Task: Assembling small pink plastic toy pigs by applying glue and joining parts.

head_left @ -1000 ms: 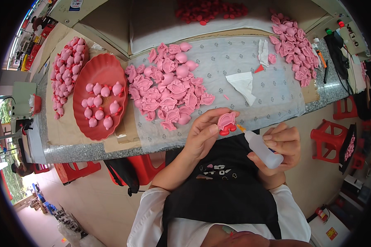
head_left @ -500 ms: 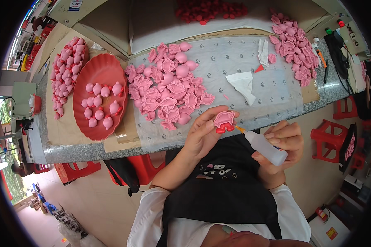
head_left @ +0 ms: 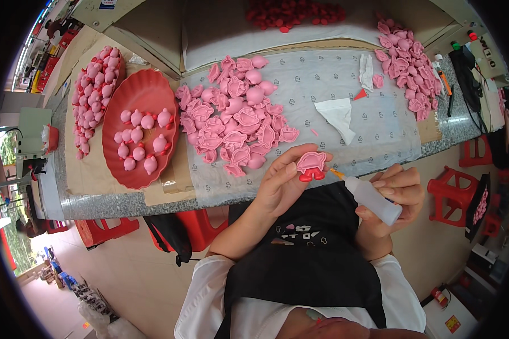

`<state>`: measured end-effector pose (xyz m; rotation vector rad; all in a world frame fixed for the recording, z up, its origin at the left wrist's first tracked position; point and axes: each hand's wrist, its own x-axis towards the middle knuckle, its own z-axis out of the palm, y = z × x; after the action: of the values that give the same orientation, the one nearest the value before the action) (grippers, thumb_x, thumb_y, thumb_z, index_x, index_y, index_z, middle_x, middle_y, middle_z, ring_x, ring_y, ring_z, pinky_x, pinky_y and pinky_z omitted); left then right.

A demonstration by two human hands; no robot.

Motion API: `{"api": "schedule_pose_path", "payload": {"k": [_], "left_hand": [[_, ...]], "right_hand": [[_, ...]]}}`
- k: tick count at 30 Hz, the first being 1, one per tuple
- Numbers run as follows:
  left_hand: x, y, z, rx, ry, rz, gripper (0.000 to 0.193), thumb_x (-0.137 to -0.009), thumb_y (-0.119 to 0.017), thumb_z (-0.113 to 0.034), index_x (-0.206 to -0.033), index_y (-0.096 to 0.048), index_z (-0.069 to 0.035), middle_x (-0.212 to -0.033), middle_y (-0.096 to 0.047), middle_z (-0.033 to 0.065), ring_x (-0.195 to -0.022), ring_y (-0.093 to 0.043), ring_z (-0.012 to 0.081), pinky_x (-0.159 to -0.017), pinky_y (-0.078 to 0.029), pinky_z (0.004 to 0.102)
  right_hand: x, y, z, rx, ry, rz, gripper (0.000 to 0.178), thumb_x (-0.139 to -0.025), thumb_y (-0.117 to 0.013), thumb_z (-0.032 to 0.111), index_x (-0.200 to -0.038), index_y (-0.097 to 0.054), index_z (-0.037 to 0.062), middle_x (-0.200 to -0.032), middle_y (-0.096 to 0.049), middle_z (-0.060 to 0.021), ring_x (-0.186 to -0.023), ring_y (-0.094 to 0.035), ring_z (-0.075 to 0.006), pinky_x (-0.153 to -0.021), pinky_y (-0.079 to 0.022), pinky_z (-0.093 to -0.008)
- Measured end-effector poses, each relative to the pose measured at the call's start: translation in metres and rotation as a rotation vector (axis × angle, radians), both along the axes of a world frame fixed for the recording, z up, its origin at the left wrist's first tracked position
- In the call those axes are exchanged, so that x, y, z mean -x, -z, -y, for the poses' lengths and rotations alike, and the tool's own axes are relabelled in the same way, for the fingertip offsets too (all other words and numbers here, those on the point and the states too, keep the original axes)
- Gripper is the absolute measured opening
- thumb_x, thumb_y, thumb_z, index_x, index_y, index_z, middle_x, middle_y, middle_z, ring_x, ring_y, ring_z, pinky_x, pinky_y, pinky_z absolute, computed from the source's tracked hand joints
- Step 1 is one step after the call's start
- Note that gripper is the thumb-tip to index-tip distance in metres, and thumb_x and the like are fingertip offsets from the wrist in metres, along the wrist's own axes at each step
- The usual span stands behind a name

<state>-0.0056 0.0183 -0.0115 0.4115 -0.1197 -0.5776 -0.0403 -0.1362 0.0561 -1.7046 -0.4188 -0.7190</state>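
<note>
While the left hand (head_left: 281, 183) pinches a pink toy half (head_left: 313, 165), it hovers off the counter edge (head_left: 220, 198). Right hand (head_left: 396, 195) fingers wrap a glue bottle (head_left: 372, 199), nozzle near the part.

Bare mat (head_left: 345, 85) right of the pink pile (head_left: 234, 121) (paper scrap (head_left: 338, 113) intruding), red tray (head_left: 138, 127) blocking left

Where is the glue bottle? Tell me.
In the head view, the glue bottle is in the right hand, lower right, nozzle beside the pink piece held by the left hand.

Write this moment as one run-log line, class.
left hand: holds pink toy shell | right hand: holds glue bottle, nozzle at shell | red tray: pink figures
</note>
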Motion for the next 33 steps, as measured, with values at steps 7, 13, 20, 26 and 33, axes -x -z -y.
{"api": "schedule_pose_path", "payload": {"k": [7,13,20,26,33], "left_hand": [[-0.0025,0.003,0.0002,0.073,0.019,0.046,0.042,-0.079,-0.05,-0.022,-0.113,-0.039,0.001,-0.11,-0.045,0.0196,-0.105,-0.043,0.024,-0.091,-0.031,0.0353],[-0.0018,0.0027,-0.0006,0.062,0.021,0.045,0.043,-0.078,-0.05,-0.022,-0.113,-0.039,0.001,-0.11,-0.046,0.0189,-0.105,-0.043,0.0241,-0.091,-0.031,0.0357],[-0.0017,0.0021,-0.0011,0.065,0.019,0.042,0.042,-0.078,-0.05,-0.021,-0.113,-0.039,0.001,-0.109,-0.046,0.0184,-0.106,-0.043,0.0243,-0.091,-0.031,0.0359],[-0.0018,-0.0014,0.0001,0.01,0.019,0.037,0.044,-0.077,-0.051,-0.023,-0.113,-0.039,0.0,-0.108,-0.046,0.02,-0.1,-0.045,0.0254,-0.088,-0.033,0.036],[0.0012,-0.0029,-0.0001,-0.055,0.027,0.015,0.045,-0.075,-0.052,-0.025,-0.113,-0.04,-0.002,-0.107,-0.047,0.0212,-0.094,-0.048,0.0261,-0.085,-0.035,0.0356]], "right_hand": [[0.0015,-0.002,-0.0079,-0.121,0.036,0.033,0.04,-0.052,-0.076,0.016,-0.075,-0.046,0.0059,-0.071,-0.044,-0.0045,-0.054,-0.041,-0.0095,-0.044,-0.037,-0.0191],[0.0033,-0.001,-0.0088,-0.042,-0.009,-0.01,0.04,-0.052,-0.077,0.017,-0.076,-0.046,0.0058,-0.072,-0.045,-0.0049,-0.055,-0.042,-0.01,-0.045,-0.038,-0.0195],[0.0028,-0.0016,-0.0101,-0.013,-0.013,-0.03,0.04,-0.052,-0.077,0.017,-0.076,-0.046,0.0061,-0.073,-0.045,-0.0047,-0.055,-0.042,-0.0101,-0.046,-0.037,-0.0193],[0.0047,-0.0026,-0.008,-0.097,-0.074,-0.036,0.043,-0.047,-0.079,0.007,-0.079,-0.05,0.0065,-0.08,-0.047,-0.0064,-0.061,-0.048,-0.0133,-0.053,-0.043,-0.0213],[0.0026,0.0003,-0.0132,-0.01,-0.049,-0.031,0.04,-0.053,-0.077,0.017,-0.077,-0.046,0.0068,-0.074,-0.046,-0.0046,-0.056,-0.043,-0.0103,-0.048,-0.038,-0.0197]]}}
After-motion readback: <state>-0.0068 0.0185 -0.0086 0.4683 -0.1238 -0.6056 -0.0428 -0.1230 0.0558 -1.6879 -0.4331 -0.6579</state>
